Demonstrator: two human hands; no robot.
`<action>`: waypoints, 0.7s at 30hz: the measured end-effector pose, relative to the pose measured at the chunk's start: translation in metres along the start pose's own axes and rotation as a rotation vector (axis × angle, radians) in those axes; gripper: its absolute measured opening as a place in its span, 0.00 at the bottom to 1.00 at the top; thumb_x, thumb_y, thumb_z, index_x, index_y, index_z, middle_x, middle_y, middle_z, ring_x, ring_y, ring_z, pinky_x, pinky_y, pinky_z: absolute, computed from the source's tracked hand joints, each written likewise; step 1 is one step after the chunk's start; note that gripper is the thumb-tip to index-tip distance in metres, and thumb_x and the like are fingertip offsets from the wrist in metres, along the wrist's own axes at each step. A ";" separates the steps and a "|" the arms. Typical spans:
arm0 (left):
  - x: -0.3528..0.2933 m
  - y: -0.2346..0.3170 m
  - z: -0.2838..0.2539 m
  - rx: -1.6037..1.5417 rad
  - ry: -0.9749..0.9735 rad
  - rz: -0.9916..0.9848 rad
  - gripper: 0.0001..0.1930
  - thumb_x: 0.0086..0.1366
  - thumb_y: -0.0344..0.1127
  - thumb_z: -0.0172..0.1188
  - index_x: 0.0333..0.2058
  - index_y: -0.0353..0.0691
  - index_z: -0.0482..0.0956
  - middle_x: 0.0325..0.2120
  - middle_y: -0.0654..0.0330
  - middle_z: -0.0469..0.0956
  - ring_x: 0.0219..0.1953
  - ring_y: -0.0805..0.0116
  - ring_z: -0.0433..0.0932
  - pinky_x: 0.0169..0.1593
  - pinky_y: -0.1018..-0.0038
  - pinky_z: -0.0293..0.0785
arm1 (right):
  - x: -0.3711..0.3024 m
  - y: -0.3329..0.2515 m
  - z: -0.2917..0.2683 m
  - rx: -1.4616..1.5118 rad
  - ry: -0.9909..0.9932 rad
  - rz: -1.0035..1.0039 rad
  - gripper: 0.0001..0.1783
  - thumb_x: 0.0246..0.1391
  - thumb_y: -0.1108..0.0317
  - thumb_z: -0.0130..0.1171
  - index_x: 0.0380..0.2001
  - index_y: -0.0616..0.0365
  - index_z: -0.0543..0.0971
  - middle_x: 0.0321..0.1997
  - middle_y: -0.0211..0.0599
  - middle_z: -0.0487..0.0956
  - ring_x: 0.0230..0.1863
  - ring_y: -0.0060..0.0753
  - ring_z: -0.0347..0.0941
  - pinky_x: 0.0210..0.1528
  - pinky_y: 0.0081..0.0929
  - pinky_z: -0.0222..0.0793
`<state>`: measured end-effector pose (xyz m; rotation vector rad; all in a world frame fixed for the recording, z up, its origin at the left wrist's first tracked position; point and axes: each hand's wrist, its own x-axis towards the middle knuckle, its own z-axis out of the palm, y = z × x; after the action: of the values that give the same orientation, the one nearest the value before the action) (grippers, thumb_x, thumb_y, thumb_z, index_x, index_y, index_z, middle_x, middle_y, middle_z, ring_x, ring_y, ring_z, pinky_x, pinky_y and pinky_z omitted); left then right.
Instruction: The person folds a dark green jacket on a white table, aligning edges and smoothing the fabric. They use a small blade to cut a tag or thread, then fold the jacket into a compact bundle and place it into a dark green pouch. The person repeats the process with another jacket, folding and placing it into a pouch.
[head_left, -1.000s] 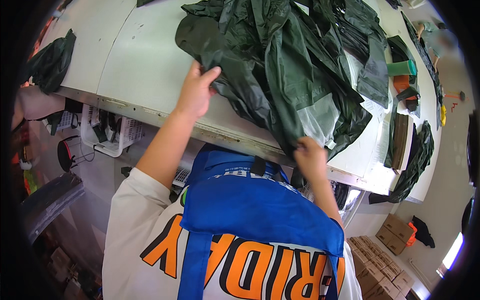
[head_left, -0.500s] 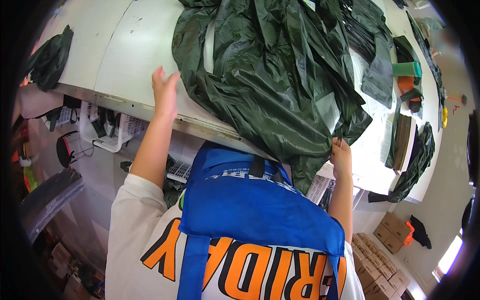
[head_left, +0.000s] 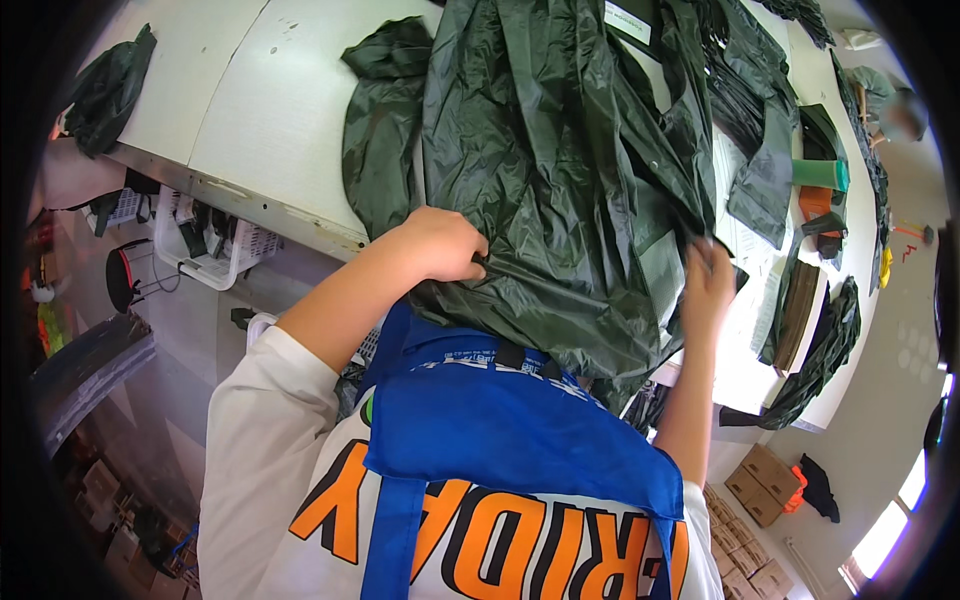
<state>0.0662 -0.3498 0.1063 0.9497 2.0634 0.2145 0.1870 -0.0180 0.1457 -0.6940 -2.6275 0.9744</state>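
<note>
The dark-green waterproof jacket (head_left: 560, 200) is pinched by the left hand (head_left: 443, 246), its bulk lying forward-right; at the right hand (head_left: 707, 285), grip cannot be determined.

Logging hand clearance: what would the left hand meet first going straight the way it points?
The left hand would likely meet the dark green garment first; its folds lie directly ahead, though exact depth is unclear.

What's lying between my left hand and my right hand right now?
In the head view, the dark green garment stretches between your left hand and right hand, with a paler panel near the right.
</note>
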 end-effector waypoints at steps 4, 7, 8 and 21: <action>0.018 -0.002 0.017 0.014 0.487 -0.009 0.26 0.59 0.49 0.59 0.56 0.52 0.71 0.55 0.52 0.68 0.55 0.49 0.68 0.56 0.56 0.65 | 0.041 -0.052 0.115 -0.148 -0.189 -0.070 0.38 0.48 0.49 0.66 0.56 0.61 0.67 0.55 0.54 0.72 0.52 0.56 0.71 0.55 0.36 0.66; 0.014 -0.022 0.028 0.128 0.628 -0.105 0.31 0.61 0.51 0.58 0.62 0.55 0.64 0.67 0.52 0.51 0.67 0.44 0.50 0.63 0.53 0.57 | 0.072 -0.042 0.139 -0.109 -0.250 0.060 0.22 0.52 0.53 0.62 0.34 0.64 0.75 0.34 0.56 0.78 0.36 0.58 0.75 0.40 0.41 0.69; 0.007 -0.028 0.029 0.131 0.585 -0.152 0.31 0.61 0.51 0.57 0.62 0.56 0.64 0.67 0.52 0.51 0.67 0.43 0.50 0.63 0.53 0.56 | 0.077 -0.039 0.130 -0.026 -0.145 0.028 0.21 0.53 0.54 0.61 0.30 0.66 0.74 0.29 0.57 0.76 0.33 0.59 0.73 0.37 0.42 0.68; 0.023 -0.024 -0.014 -0.279 0.884 -0.058 0.27 0.56 0.38 0.65 0.53 0.38 0.68 0.46 0.51 0.72 0.44 0.55 0.73 0.49 0.66 0.71 | 0.079 -0.035 0.081 -0.144 -0.056 -0.265 0.26 0.51 0.71 0.61 0.54 0.58 0.68 0.52 0.44 0.72 0.49 0.47 0.73 0.47 0.34 0.74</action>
<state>0.0339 -0.3479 0.0899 0.6685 2.7346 1.0095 0.0757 -0.0447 0.1143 -0.3386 -2.7677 0.7444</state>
